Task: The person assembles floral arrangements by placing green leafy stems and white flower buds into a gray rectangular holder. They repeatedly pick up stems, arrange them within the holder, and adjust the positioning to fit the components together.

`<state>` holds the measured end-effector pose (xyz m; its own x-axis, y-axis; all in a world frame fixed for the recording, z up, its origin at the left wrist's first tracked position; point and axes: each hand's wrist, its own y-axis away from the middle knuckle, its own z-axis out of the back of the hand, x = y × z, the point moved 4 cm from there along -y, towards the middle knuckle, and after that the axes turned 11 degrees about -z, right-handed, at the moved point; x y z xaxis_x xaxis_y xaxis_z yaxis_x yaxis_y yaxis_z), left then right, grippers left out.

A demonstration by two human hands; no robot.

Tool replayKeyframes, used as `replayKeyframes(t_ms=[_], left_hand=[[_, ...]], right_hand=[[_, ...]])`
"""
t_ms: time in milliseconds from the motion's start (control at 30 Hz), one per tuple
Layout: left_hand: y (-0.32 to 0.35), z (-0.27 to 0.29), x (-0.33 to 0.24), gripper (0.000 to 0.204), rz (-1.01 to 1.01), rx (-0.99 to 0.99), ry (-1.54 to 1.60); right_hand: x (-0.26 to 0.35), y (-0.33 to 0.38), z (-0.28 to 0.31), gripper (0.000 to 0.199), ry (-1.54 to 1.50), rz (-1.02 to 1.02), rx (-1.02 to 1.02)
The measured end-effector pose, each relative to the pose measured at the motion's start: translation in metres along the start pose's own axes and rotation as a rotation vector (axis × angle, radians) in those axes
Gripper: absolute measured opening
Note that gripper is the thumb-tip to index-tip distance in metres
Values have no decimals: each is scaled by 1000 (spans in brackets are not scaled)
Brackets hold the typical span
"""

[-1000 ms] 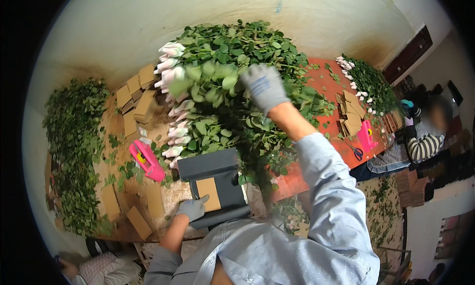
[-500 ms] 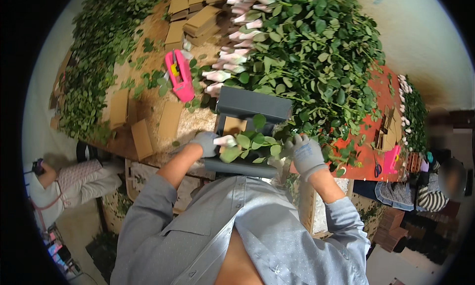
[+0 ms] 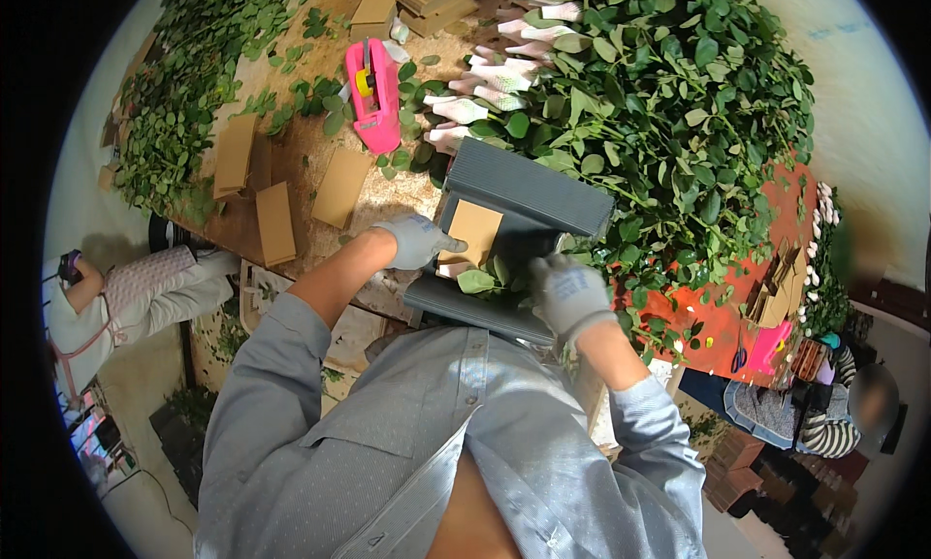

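Lowered into a dark ridged plastic trough (image 3: pixel 531 188) at centre frame, a pale-tipped, leafy green stem (image 3: pixel 476 281) now lies beside the tan cardboard rectangle (image 3: pixel 474 227) touched by the grey-gloved left hand (image 3: pixel 417 241); whether either it or the grey-gloved right hand (image 3: pixel 574 293) is clamped cannot be told.

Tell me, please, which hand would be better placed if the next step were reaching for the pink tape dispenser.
Probably the left hand: it is nearer the pink tape dispenser, beside the cardboard piece on the dark holder. The right hand is farther away, at the holder's right end.
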<state>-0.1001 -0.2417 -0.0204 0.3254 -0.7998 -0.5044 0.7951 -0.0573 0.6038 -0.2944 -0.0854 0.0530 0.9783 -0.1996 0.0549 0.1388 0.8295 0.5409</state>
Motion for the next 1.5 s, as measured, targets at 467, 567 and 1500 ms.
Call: replayKeyframes(t_ms=[467,567,1500], left_hand=[[-17,-37,0,53,-68,-113,-85],[-16,-35,2,53,-67,-115,-56],[20,-13,-3,20,-73,-348,266]], right_hand=[[69,-67,-54,31,-103,335,139],[67,-67,-51,30,-144,309,193],[59,-72,-75,48,-291,354,129]])
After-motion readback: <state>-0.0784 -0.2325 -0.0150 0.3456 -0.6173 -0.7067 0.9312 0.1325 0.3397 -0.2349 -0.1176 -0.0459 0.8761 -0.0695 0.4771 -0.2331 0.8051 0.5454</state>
